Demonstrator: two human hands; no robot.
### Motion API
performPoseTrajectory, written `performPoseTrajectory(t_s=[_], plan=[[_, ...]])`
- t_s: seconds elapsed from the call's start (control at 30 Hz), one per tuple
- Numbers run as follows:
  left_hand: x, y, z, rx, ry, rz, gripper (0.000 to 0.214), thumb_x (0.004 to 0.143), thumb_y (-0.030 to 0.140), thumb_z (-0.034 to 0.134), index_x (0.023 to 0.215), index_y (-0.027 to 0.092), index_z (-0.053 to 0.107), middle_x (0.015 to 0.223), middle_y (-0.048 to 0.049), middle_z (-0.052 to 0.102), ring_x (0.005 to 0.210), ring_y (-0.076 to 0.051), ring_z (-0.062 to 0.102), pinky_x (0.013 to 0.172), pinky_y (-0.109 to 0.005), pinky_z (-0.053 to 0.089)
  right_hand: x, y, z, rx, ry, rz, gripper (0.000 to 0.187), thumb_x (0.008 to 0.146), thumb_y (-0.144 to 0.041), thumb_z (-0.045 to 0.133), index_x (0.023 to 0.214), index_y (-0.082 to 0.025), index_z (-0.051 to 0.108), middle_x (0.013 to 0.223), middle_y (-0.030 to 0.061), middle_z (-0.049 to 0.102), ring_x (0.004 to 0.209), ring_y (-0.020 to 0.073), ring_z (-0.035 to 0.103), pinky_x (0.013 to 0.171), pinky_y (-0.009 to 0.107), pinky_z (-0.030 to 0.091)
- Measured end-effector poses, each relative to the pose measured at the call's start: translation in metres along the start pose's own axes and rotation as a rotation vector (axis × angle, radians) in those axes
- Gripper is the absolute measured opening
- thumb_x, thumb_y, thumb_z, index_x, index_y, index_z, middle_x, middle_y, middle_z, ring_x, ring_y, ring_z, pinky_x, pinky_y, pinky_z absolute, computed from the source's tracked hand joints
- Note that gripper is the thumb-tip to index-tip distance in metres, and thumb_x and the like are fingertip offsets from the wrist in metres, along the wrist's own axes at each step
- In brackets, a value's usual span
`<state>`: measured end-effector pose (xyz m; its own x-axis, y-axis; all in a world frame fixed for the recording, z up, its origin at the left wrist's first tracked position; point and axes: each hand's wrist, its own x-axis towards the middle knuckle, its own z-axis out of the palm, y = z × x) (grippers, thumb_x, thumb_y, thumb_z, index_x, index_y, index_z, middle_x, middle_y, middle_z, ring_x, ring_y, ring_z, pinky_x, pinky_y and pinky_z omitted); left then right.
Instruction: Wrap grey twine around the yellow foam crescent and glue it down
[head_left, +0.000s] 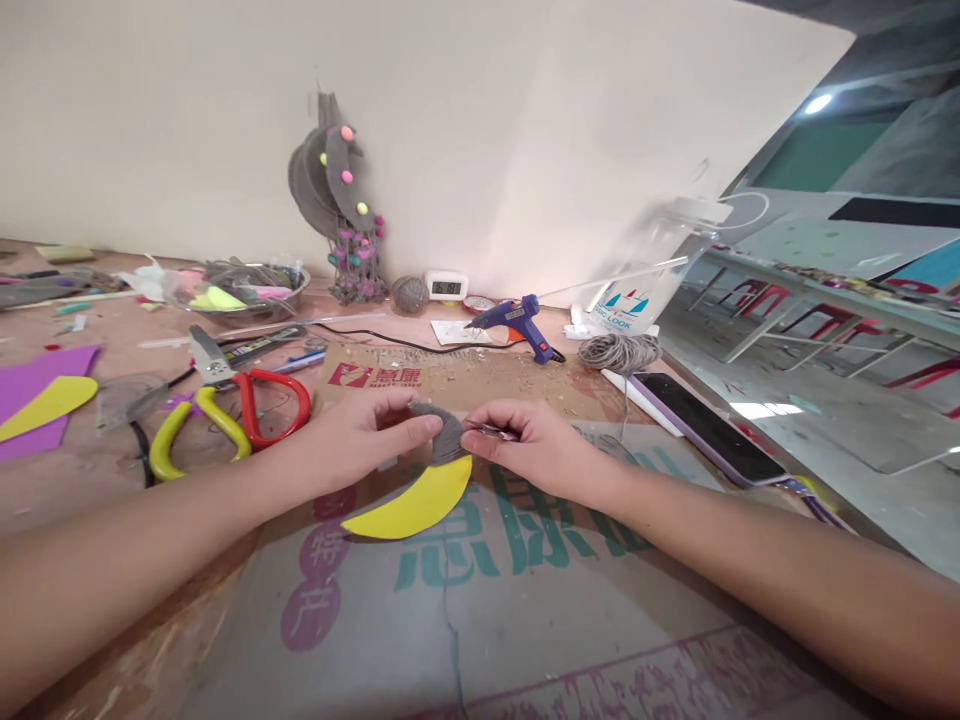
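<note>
Evidently, the yellow crescent (412, 508) is held upright enough to reach from both sides: it sits between the hands, over the cardboard sheet (360, 660), with grey yarn (448, 437) wound around its upper part. The left hand (379, 430) has its thumb pressed on the wound part, fingers curled behind, probably to keep the turns from slackening. The right hand (517, 437) pinches narrowly at the right edge, where thumb and fingers can guide the strand; something small shows among its fingers, too unclear to name. The crescent's bare tip points left, free of both hands. A loose strand (452, 620) runs across the cardboard, which likely shields the tabletop (45, 510) from glue and cuts. Beyond the hands, the blue glue gun (529, 318) and a yarn skein (619, 352) lie out of the way, yet near, while yellow-handled scissors (223, 416) rest beside the left forearm.
</note>
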<state>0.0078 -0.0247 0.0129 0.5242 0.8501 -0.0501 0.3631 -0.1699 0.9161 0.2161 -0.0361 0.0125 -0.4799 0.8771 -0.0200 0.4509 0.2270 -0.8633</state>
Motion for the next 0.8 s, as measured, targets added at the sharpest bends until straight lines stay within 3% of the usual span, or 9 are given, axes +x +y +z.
performPoseTrajectory(t_s=[0.2,0.3,0.43,0.63,0.8], plan=[[0.000,0.001,0.001,-0.028,0.020,-0.026,0.030,0.081,0.045,0.049,0.073,0.016,0.053,0.061,0.0037,0.049,0.054,-0.009,0.045,0.049,-0.021,0.035,-0.004,-0.001,-0.003,0.024,0.062,-0.101,0.031,0.084,-0.044,0.049,0.094,-0.016,0.057,0.076,0.0002,0.054,0.066,0.0102,0.047,0.059,0.022,0.039],[0.000,0.001,-0.001,-0.018,0.032,-0.020,0.031,0.081,0.045,0.048,0.069,0.017,0.051,0.061,0.0041,0.048,0.054,-0.009,0.045,0.051,-0.021,0.035,-0.007,0.000,-0.008,-0.111,0.134,-0.196,0.033,0.089,-0.042,0.040,0.105,-0.018,0.055,0.089,0.0039,0.059,0.077,0.0137,0.053,0.068,0.026,0.043],[0.001,-0.002,-0.002,-0.001,0.028,0.009,0.031,0.082,0.045,0.047,0.069,0.017,0.051,0.062,0.0038,0.049,0.056,-0.010,0.047,0.053,-0.022,0.036,-0.007,0.005,-0.012,-0.289,0.218,-0.304,0.028,0.090,-0.034,0.042,0.110,-0.019,0.054,0.105,0.0063,0.060,0.095,0.0178,0.055,0.082,0.031,0.042],[-0.001,0.003,-0.001,0.009,0.037,-0.007,0.030,0.082,0.043,0.047,0.066,0.017,0.049,0.059,0.0047,0.048,0.052,-0.008,0.045,0.048,-0.020,0.035,-0.007,0.007,-0.010,-0.418,0.181,-0.358,0.024,0.089,-0.029,0.044,0.107,-0.019,0.057,0.099,0.0053,0.063,0.090,0.0164,0.056,0.080,0.029,0.043],[-0.002,0.006,-0.002,0.003,0.061,-0.050,0.029,0.082,0.041,0.048,0.066,0.017,0.049,0.058,0.0053,0.047,0.050,-0.007,0.043,0.046,-0.019,0.033,-0.009,0.006,-0.008,-0.374,0.188,-0.313,0.024,0.088,-0.031,0.045,0.105,-0.019,0.058,0.095,0.0051,0.064,0.084,0.0157,0.057,0.074,0.028,0.044]])
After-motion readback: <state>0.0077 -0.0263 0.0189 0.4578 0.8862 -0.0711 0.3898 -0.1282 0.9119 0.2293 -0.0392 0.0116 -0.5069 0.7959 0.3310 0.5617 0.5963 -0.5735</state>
